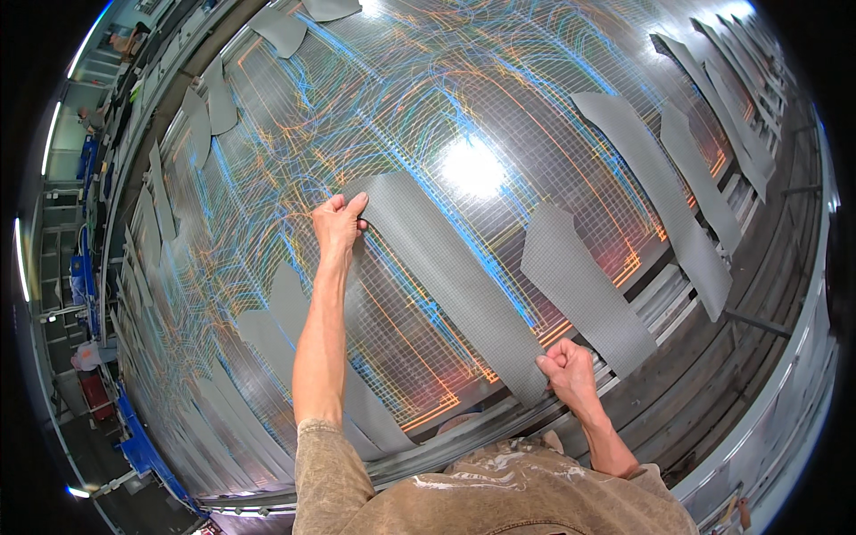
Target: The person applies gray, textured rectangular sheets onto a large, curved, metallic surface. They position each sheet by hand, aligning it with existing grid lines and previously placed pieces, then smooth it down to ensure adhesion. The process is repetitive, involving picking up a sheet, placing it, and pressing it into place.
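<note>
A long grey strip of sheet material (450, 276), finely textured like fabric or leather, stretches slantwise between my two hands. At its far left corner my left hand (339, 220) pinches the edge between thumb and fingers. My right hand (568, 370) grips the near right end, fingers curled round the border. Beneath the strip lies a wide shiny table (401, 116) covered in coloured blue, orange and green lines. Just right of the strip rests a shorter grey piece (580, 285) with a pointed far end. Other grey pieces (276, 312) lie partly behind my left forearm.
Further right, curved grey pieces (651, 187) overhang the table edge. Slatted dark rails (713, 383) and a metal rim (767, 428) run along the right side. More cut pieces (218, 98) lie far left. Blue machine parts (134, 428) and people stand beyond the left edge.
</note>
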A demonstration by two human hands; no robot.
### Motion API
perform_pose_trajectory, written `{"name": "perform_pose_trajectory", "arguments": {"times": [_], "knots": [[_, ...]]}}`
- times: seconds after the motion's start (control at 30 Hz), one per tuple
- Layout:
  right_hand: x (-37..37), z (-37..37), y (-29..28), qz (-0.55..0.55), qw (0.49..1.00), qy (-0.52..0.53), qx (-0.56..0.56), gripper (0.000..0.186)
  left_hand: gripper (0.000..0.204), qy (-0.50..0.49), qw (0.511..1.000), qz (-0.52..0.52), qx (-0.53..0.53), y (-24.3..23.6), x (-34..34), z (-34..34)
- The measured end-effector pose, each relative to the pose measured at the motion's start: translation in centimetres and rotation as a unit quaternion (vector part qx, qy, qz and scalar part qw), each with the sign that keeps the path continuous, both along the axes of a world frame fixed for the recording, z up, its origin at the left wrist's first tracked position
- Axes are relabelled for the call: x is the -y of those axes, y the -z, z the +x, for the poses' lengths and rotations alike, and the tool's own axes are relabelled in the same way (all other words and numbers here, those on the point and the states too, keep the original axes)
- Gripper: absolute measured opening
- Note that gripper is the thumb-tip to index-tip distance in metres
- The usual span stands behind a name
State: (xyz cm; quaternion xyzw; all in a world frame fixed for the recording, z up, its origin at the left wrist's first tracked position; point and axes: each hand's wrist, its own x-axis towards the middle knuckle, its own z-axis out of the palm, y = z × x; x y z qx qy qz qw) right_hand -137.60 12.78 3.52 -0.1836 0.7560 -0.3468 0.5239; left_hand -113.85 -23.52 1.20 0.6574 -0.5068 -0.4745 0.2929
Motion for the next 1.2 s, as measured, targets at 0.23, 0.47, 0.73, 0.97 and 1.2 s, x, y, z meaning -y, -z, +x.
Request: {"name": "perform_pose_trajectory", "arguments": {"times": [0.23, 0.47, 0.73, 0.97, 1.2], "knots": [[0.1, 0.0, -0.3, -0.012, 1.000, -0.015, -0.016, 0.019, 0.024, -0.004, 1.000, -0.006, -0.018, -0.1, 0.1, 0.0], [-0.2, -0.1, 0.2, -0.024, 0.999, -0.023, -0.043, 0.019, 0.030, -0.008, 1.000, -0.010, -0.024, 0.1, 0.1, 0.0], [-0.2, -0.5, 0.3, -0.034, 0.998, -0.016, -0.049, 0.020, 0.053, -0.010, 1.000, -0.017, 0.003, 0.7, 0.4, 0.3], [-0.4, -0.3, 0.8, -0.040, 0.997, -0.014, -0.061, 0.020, 0.039, -0.011, 0.999, -0.030, 0.019, 0.5, 0.3, 0.0], [0.1, -0.3, 0.3, -0.017, 0.999, 0.000, -0.045, 0.021, 0.028, -0.007, 1.000, -0.026, 0.005, 0.6, 0.4, 0.2]]}}
